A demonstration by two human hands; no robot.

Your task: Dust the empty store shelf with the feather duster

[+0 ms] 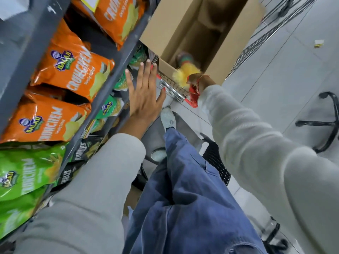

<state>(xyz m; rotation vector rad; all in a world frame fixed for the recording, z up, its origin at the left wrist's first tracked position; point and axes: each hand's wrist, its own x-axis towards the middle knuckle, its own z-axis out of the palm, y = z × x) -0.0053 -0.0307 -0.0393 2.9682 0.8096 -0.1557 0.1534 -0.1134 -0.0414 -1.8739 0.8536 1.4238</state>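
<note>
Feather duster [185,75] — yellow fluff, blurred — at 1 o'clock, over rim of cardboard box [183,30]; my right hand [197,80] reaches to it, mostly hidden behind wrist, grip cannot tell; wire cart [174,89] with red handle just below; my left hand [145,94] at 12 o'clock, fingers spread flat, holding nothing, beside grey shelf edge [102,88]; orange chip bags [73,74] at 10 o'clock.
</note>
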